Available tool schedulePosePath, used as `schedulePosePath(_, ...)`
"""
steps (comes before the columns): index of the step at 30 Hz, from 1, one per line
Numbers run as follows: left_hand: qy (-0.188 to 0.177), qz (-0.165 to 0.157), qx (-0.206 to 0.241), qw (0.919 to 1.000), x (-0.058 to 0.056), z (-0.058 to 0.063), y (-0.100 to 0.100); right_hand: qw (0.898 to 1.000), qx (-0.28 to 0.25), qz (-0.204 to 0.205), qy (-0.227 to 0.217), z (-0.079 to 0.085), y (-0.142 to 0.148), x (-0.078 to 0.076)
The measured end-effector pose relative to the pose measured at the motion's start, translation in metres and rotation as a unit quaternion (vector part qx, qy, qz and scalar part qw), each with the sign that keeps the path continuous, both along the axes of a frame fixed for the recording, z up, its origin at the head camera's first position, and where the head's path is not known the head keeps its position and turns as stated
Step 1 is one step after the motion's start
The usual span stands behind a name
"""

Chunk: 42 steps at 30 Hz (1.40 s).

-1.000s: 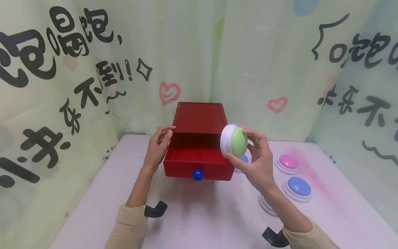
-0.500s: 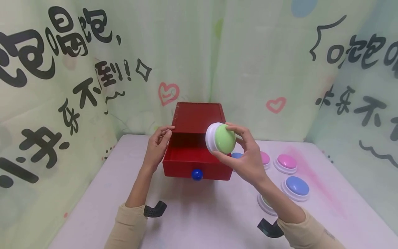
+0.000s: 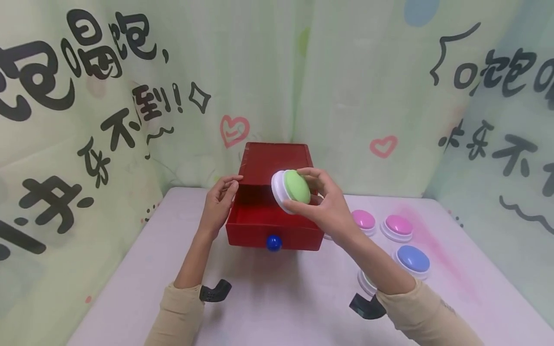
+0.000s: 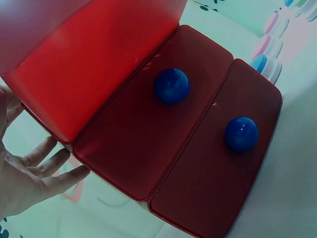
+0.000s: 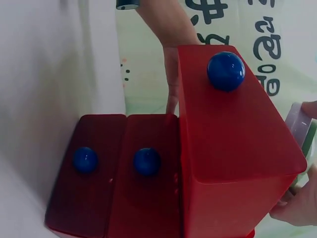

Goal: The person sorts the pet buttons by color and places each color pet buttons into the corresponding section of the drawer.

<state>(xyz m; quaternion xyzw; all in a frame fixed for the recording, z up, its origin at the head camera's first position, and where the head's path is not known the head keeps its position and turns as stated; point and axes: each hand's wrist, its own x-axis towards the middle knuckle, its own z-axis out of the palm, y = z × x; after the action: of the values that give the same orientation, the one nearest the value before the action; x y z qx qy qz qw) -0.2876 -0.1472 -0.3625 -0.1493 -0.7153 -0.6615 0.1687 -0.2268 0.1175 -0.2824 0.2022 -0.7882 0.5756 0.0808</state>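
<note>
My right hand (image 3: 332,207) pinches a round push button (image 3: 297,187) with a light-green dome and a white base. It is tilted, dome towards the palm, and overlaps the open top drawer (image 3: 248,235) of a red cabinet (image 3: 277,162) in the head view. That drawer has a blue knob (image 3: 274,243). On the cabinet's left side rest the fingertips of my left hand (image 3: 220,204), fingers fairly straight. Two lower drawers, shut, show in the left wrist view, each with a blue knob (image 4: 171,86). In the right wrist view the drawer partly hides the held button (image 5: 299,126).
Right of the cabinet, several more buttons stand on the white table (image 3: 268,307): a pink button (image 3: 399,225), another pink button (image 3: 363,219), a blue button (image 3: 413,258), and others partly hidden by the right arm. A printed curtain (image 3: 346,96) encloses the back and sides.
My right hand has moved left with the green button, from beside the drawer's right edge to over the drawer, tilting its dome upward. My left hand has stayed at the cabinet's side.
</note>
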Motion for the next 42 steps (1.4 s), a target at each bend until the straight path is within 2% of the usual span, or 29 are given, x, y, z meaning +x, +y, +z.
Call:
schedulePosePath(8, 0.004, 0.008, -0.004, 1.0, 0.0, 0.002, -0.001, 0.999, 0.022, 0.029, -0.03, 0.009, -0.012, -0.004)
schedulePosePath(18, 0.001, 0.012, -0.007, 0.9999, 0.004, 0.0, -0.001, 0.996, 0.075, 0.056, -0.01, 0.008, -0.025, -0.009)
schedulePosePath(25, -0.005, 0.006, -0.01, 0.9999, 0.003, 0.003, -0.001, 0.986, 0.152, 0.069, -0.015, 0.012, -0.033, -0.012)
schedulePosePath(30, -0.004, 0.004, -0.013, 0.9999, 0.003, 0.006, -0.002, 0.979, 0.192, 0.072, 0.0, 0.014, -0.04, -0.014)
schedulePosePath(36, -0.007, 0.007, -0.01, 0.9999, 0.005, 0.003, -0.002, 0.971, 0.225, 0.083, 0.003, 0.012, -0.044, -0.014)
schedulePosePath(42, -0.007, 0.003, -0.009, 0.9999, 0.005, 0.002, 0.001, 0.968, 0.236, 0.083, 0.003, 0.008, -0.045, -0.014)
